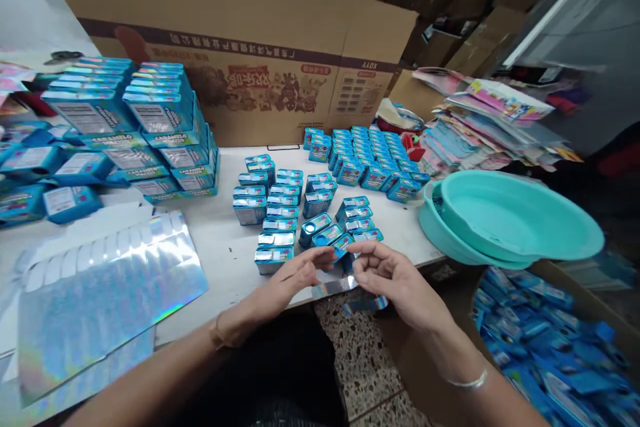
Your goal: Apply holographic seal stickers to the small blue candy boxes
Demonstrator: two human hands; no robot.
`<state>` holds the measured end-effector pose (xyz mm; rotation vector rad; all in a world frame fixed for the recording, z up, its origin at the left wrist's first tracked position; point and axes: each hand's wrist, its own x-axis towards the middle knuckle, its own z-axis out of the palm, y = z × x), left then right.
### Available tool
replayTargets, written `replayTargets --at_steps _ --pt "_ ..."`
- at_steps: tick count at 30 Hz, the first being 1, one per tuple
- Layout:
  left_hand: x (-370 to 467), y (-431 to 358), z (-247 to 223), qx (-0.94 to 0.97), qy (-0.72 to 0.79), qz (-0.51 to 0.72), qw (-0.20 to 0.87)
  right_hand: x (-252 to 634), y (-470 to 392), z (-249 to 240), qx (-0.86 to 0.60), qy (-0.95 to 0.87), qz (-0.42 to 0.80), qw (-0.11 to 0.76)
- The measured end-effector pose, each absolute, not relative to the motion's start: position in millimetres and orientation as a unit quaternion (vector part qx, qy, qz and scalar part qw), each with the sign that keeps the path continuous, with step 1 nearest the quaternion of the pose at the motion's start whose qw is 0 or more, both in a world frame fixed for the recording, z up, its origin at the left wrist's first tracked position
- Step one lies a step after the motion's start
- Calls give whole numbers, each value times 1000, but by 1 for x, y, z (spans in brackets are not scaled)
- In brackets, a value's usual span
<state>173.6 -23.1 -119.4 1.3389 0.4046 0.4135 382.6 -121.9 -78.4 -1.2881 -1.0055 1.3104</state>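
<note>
Both my hands meet over the table's front edge, in front of rows of small blue boxes (281,212). My left hand (300,273) has its fingers bent beside a blue box at the near end of a row; whether it grips anything is unclear. My right hand (393,280) curls with thumb and fingers near each other, beside shiny silvery strips (334,287) at the table edge. What its fingertips hold is too small to tell. Between the hands, a blue box (343,245) stands partly hidden by the fingertips. Holographic sticker sheets (107,293) lie at the left.
Stacked blue display boxes (155,100) stand at the back left before a tall cardboard panel (250,33). More small boxes (375,153) fill the back right. Turquoise basins (515,213) overhang the right edge, above a carton of blue packages (545,340).
</note>
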Motion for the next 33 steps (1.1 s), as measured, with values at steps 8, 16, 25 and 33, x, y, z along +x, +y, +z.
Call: replayTargets --at_steps 8,16,25,33 --pt "185 -58 -147 504 259 260 782 372 -121 -77 -616 -439 482 442" --pt "219 -50 -163 514 358 344 699 378 -95 -92 -738 -537 260 314" --pt "237 -44 -186 491 405 367 678 384 -66 -106 -764 -614 135 147" --pt "246 -43 -202 465 419 364 690 388 -57 -122 -764 -627 133 76"
